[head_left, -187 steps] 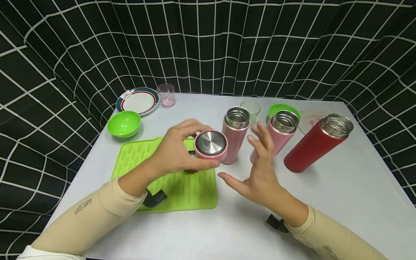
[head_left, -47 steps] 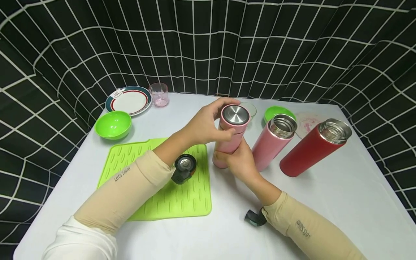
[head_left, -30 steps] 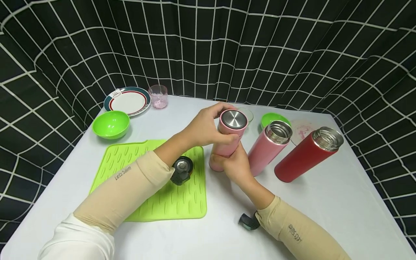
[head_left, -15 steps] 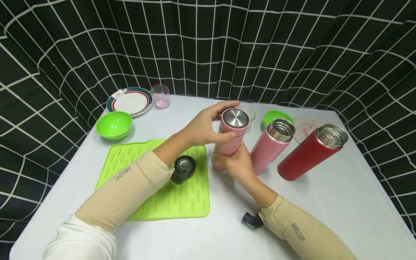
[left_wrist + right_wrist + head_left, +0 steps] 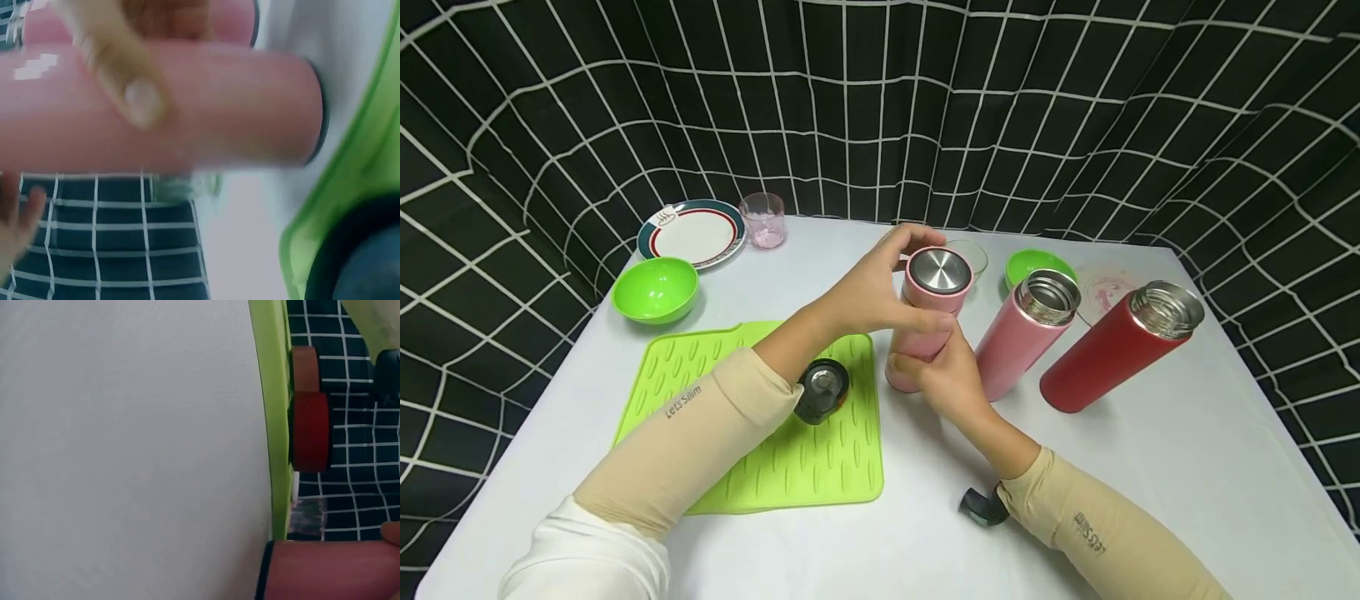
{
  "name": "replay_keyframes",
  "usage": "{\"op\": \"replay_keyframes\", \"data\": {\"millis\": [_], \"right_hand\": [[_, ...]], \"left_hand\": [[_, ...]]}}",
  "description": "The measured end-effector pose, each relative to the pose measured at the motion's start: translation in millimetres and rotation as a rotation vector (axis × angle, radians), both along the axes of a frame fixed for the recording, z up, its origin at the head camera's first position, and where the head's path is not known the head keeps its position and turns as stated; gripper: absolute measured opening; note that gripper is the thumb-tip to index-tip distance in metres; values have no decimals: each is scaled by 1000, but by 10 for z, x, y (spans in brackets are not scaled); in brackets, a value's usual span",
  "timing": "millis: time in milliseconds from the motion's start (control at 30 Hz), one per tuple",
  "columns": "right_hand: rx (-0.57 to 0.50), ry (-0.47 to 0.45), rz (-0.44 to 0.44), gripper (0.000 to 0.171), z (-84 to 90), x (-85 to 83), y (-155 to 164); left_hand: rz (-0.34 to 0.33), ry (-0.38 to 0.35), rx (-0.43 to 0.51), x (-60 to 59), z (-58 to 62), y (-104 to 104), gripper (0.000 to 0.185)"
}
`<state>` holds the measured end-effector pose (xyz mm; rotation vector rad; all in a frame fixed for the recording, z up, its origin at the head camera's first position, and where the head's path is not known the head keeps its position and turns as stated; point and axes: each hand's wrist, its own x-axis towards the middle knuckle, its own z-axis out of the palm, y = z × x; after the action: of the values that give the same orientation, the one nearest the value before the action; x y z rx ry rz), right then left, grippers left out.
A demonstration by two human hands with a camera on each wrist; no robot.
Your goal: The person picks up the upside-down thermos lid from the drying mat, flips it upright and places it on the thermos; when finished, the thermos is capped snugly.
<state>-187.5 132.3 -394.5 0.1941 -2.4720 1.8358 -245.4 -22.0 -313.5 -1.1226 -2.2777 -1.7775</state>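
A pink thermos bottle [image 5: 916, 343] stands upright on the white table, its steel-topped pink lid [image 5: 940, 271] seated on the mouth. My left hand [image 5: 872, 292] holds the lid, thumb across the near side and fingers round the far side. Lower down, my right hand [image 5: 951, 379] grips the bottle's body; its thumb [image 5: 140, 103] lies along the pink wall in the left wrist view. Beside it on the right are an uncapped pink bottle [image 5: 1018, 342] and an uncapped red bottle [image 5: 1112, 354]. A red lid [image 5: 310, 434] and a pinkish lid [image 5: 305, 369] appear at the green mat.
The green drying mat [image 5: 842, 467] lies left of the bottles, partly under my left forearm. Farther back are a green bowl [image 5: 655, 292], a rimmed plate [image 5: 692, 233], a pink glass [image 5: 763, 221], a clear glass [image 5: 973, 254], another green bowl [image 5: 1037, 265] and a clear plate [image 5: 1101, 292].
Six seconds ago my left hand held the lid beside the bottle and my right hand was open in the air. Now the lid is on the bottle; lately my left thumb has slid slightly rightward.
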Motion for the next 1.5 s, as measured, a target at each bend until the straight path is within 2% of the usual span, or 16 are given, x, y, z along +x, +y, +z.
{"op": "replay_keyframes", "data": {"millis": [67,133,167,300,400,467,633,700,767,933,1000,1067,1200,1300,1367,1500], "right_hand": [[-18,4,12,63,0,-7,-1],[-29,8,17,63,1,-12,-2],[-36,8,12,65,3,-12,-4],[-29,15,0,64,0,-12,-1],[-33,10,-1,63,-9,-7,-4],[-41,4,4,63,-14,-3,-12],[-53,-8,12,64,-8,3,-29],[-51,-18,1,64,4,9,-26],[-39,-25,-15,64,22,16,-20],[-10,-35,-31,63,50,19,0],[-13,-38,-19,64,41,16,6],[-29,-30,0,65,24,10,12],[-45,-21,20,64,10,8,23],[-52,-35,12,63,84,47,0],[-54,-47,-3,65,182,100,-35],[-49,-60,-29,64,350,185,-85]], "left_hand": [[79,19,-1,28,8,40,70],[98,-5,23,26,4,48,66],[66,-34,40,4,-2,35,63],[-178,-231,50,-123,-17,-72,68],[-253,-262,10,-155,5,-119,71],[-199,-217,-13,-116,32,-117,70],[59,-107,-39,35,61,-27,67],[126,-70,-53,55,54,-6,66],[119,-78,-39,35,34,-17,64],[-109,-271,53,-81,-29,-90,61],[-153,-284,47,-78,-33,-107,62],[-114,-214,15,-34,-23,-96,69],[85,-37,-39,93,9,7,75],[179,-18,-40,122,20,58,71],[153,-52,-11,91,17,46,65],[11,-154,24,-16,11,-4,64]]}}
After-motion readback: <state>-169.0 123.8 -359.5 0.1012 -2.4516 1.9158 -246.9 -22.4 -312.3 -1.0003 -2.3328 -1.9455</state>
